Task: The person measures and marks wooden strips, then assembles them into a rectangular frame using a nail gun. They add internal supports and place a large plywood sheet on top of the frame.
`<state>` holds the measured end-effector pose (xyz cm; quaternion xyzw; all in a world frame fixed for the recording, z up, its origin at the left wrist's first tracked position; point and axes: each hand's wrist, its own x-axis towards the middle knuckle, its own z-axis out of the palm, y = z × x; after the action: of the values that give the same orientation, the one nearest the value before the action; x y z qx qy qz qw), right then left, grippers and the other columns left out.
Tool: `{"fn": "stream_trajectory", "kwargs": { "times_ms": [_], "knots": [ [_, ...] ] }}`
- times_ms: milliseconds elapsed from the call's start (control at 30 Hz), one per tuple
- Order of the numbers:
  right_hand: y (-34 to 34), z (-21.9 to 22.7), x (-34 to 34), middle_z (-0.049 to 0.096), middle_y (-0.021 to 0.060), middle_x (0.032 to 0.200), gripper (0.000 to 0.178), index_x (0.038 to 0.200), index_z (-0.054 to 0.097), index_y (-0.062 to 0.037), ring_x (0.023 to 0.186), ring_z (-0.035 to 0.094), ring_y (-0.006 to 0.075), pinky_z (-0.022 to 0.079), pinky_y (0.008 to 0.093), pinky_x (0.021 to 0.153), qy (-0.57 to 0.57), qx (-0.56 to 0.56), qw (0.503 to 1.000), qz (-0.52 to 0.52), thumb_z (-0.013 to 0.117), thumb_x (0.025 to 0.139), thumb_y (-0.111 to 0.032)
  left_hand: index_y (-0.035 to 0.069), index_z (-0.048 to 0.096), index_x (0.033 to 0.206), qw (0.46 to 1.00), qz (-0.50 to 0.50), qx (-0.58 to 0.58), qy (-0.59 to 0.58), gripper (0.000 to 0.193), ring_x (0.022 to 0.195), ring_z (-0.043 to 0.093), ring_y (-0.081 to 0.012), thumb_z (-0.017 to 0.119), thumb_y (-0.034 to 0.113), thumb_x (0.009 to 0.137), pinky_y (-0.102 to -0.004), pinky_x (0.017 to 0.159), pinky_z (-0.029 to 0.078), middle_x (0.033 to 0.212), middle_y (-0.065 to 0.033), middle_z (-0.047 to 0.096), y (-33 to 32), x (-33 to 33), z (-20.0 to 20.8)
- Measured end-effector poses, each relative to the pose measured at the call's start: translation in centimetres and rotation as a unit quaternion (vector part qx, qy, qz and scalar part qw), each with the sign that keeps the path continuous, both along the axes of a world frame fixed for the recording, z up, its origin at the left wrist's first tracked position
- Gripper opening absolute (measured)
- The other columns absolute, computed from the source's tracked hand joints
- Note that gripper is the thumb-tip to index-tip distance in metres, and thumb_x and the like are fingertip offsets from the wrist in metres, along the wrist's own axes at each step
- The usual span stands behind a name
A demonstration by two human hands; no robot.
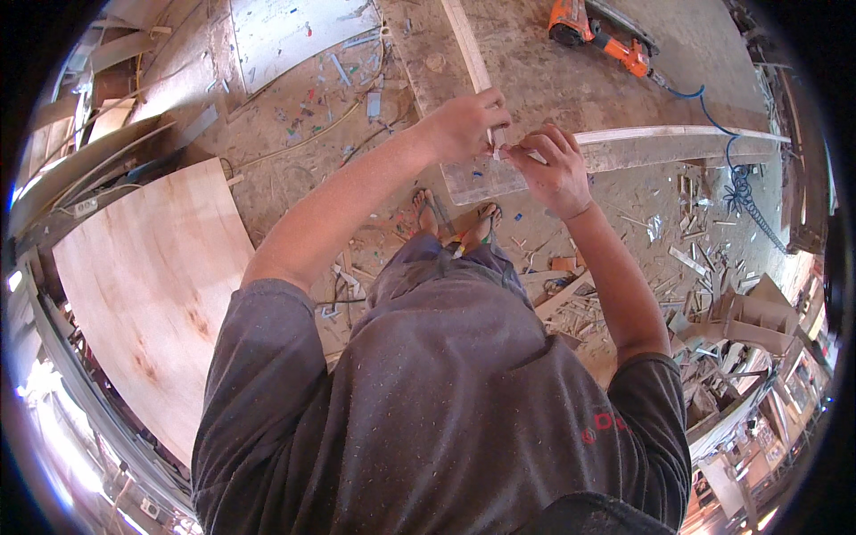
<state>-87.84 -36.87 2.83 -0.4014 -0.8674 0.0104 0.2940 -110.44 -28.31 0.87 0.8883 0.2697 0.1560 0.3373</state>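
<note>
My left hand point(465, 125) is closed, its fingers curled at the near end of a long pale wood strip point(468, 45) that runs away across the workbench. What it grips is hidden by the fingers. Close beside it, my right hand point(556, 169) pinches a small pale piece point(497, 152), too small to name, between thumb and fingers. A second pale wood strip point(660, 134) stretches right from behind my right hand, along the near edge of the bench. The two strips run toward each other at the bench corner, where my hands cover their ends.
An orange nail gun point(597, 37) lies on the workbench point(544, 62), its blue air hose point(713, 116) coiling down at the right. A plywood sheet point(165, 285) leans at my left. Wood offcuts point(713, 357) and scraps litter the floor at right. A white panel point(303, 40) lies at far left.
</note>
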Motion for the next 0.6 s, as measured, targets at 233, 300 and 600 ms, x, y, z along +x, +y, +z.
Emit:
{"fn": "stream_trajectory", "kwargs": {
  "times_ms": [233, 300, 600],
  "knots": [
    [-0.16, -0.20, 0.11, 0.064, -0.0030, 0.094, 0.019, 0.093, 0.078, -0.0188, 0.094, 0.065, 0.0196, 0.053, 0.0397, 0.085, -0.006, -0.005, 1.000, -0.007, 0.075, 0.075, -0.015, 0.008, 0.067, 0.113, 0.997, -0.038, 0.061, 0.020, 0.047, 0.104, 0.067, -0.0365, 0.089, 0.019, 0.073, -0.0459, 0.088, 0.057, 0.118, -0.0136, 0.057, 0.69, 0.12, -0.46],
    [-0.18, -0.35, 0.14, 0.064, -0.0029, 0.095, 0.020, 0.093, 0.078, -0.0191, 0.094, 0.065, 0.0197, 0.053, 0.0396, 0.085, -0.008, -0.008, 1.000, -0.010, 0.075, 0.074, -0.015, 0.009, 0.067, 0.114, 0.997, -0.039, 0.062, 0.033, 0.048, 0.104, 0.067, -0.0366, 0.089, 0.019, 0.073, -0.0458, 0.088, 0.057, 0.119, -0.0142, 0.056, 0.71, -0.02, -0.50],
    [-0.16, -0.28, -0.03, 0.064, -0.0006, 0.093, 0.021, 0.093, 0.079, -0.0166, 0.090, 0.066, 0.0206, 0.053, 0.0380, 0.076, 0.005, -0.003, 1.000, -0.006, 0.084, 0.074, -0.009, 0.010, 0.068, 0.115, 0.996, -0.041, 0.070, 0.026, 0.048, 0.104, 0.067, -0.0355, 0.089, 0.021, 0.073, -0.0462, 0.085, 0.058, 0.122, -0.0118, 0.057, 0.81, -0.09, -0.68]
  ]
}}
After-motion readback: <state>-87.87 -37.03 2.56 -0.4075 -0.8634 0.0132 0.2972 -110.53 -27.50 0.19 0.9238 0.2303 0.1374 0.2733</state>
